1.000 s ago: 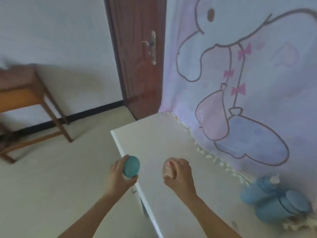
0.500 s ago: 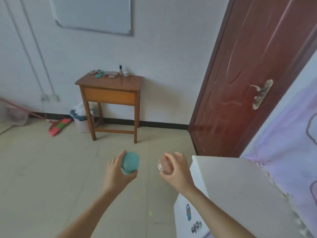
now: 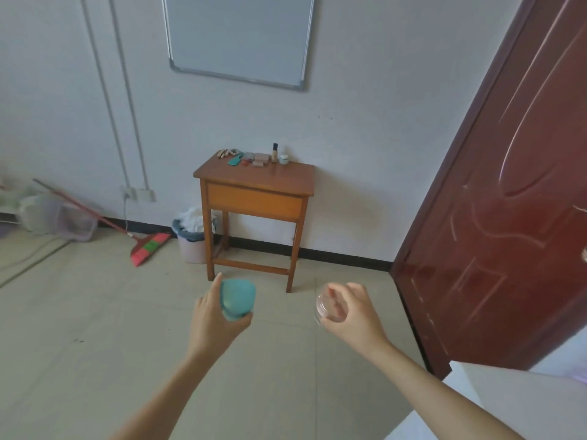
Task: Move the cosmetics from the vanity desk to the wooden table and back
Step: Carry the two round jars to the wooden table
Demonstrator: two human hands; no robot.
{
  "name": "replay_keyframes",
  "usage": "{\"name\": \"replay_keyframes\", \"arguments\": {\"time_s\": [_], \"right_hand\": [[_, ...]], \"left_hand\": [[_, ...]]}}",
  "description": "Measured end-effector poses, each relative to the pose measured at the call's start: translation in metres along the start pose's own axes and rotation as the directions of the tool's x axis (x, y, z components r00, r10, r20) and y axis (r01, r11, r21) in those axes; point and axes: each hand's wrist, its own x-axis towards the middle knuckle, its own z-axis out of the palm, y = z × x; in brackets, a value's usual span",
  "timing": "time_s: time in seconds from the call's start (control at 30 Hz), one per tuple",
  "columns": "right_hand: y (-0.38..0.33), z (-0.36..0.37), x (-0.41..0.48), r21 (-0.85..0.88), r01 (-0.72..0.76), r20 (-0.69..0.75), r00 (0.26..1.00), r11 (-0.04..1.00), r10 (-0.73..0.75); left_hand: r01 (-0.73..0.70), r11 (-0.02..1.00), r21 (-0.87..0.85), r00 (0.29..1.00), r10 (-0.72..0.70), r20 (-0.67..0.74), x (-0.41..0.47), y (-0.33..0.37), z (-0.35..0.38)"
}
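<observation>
Left grip (image 3: 216, 319) wraps teal case (image 3: 237, 298); right grip (image 3: 352, 315) pinches clear jar (image 3: 324, 308). Keep level; wooden table (image 3: 254, 176) ahead of grips.

Readable text: none | whiteboard (image 3: 238, 36): no legible writing | cosmetics (image 3: 261, 157) on wooden table (image 3: 254, 178): labels too small to read | teal container (image 3: 237, 300), clear jar (image 3: 325, 308): no lettering legible
</observation>
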Motion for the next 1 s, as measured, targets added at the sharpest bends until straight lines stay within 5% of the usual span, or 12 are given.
{"name": "replay_keyframes", "arguments": {"time_s": [0.6, 1.0], "right_hand": [[0.048, 0.029, 0.309, 0.130, 0.147, 0.018, 0.988, 0.981, -0.150], [0.070, 0.090, 0.460, 0.136, 0.217, 0.136, 0.962, 0.967, -0.236]], "left_hand": [[-0.009, 0.995, -0.096, 0.996, 0.000, -0.091, 0.262, -0.002, 0.066], [0.171, 0.982, -0.077, 0.982, -0.176, -0.062, 0.396, -0.065, 0.099]]}}
